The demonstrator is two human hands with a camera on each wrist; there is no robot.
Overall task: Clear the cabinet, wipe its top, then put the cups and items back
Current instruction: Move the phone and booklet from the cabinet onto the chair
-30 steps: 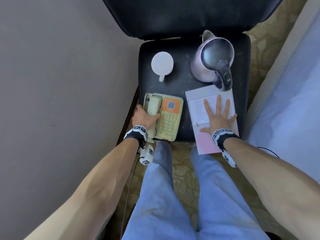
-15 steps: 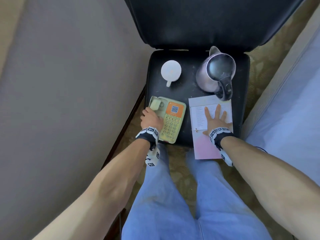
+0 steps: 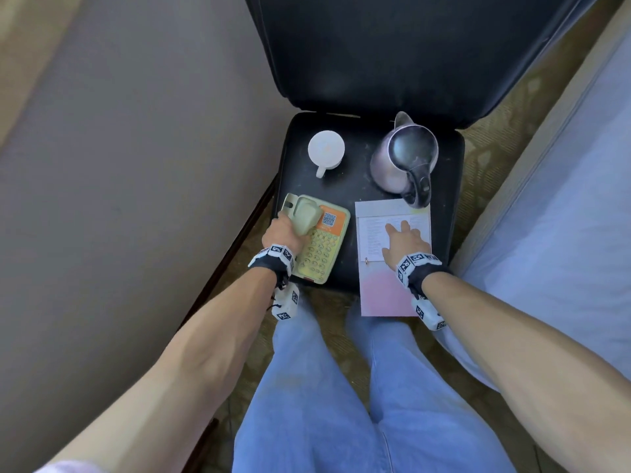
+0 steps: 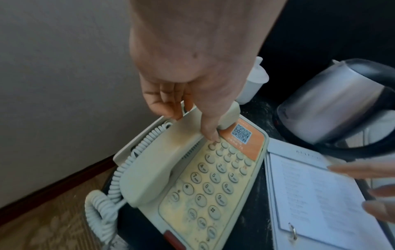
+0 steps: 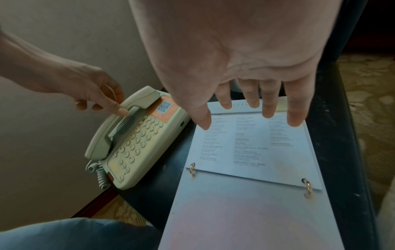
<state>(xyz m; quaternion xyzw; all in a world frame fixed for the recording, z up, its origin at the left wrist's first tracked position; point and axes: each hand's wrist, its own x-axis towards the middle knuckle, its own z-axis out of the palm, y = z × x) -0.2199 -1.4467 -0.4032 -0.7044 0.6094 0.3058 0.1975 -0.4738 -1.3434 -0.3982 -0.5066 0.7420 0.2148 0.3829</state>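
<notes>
Kettle (image 3: 403, 162), far right on the black chair seat (image 3: 362, 189): rigid steel, probably heaviest; lift by its black handle. Ring-bound menu (image 3: 392, 261), near right, overhangs the near edge; thin and flexible, so support it from beneath. The right hand (image 3: 404, 240) lies flat on it, fingers extended, holding nothing. Telephone (image 3: 316, 244), near left: hard plastic with a loose handset (image 4: 162, 162) and coiled cord (image 4: 100, 209); carry base and handset together. The left hand (image 3: 283, 233) apparently clasps the handset's far end. Cup (image 3: 326, 150), far left: light, breakable; take its handle.
</notes>
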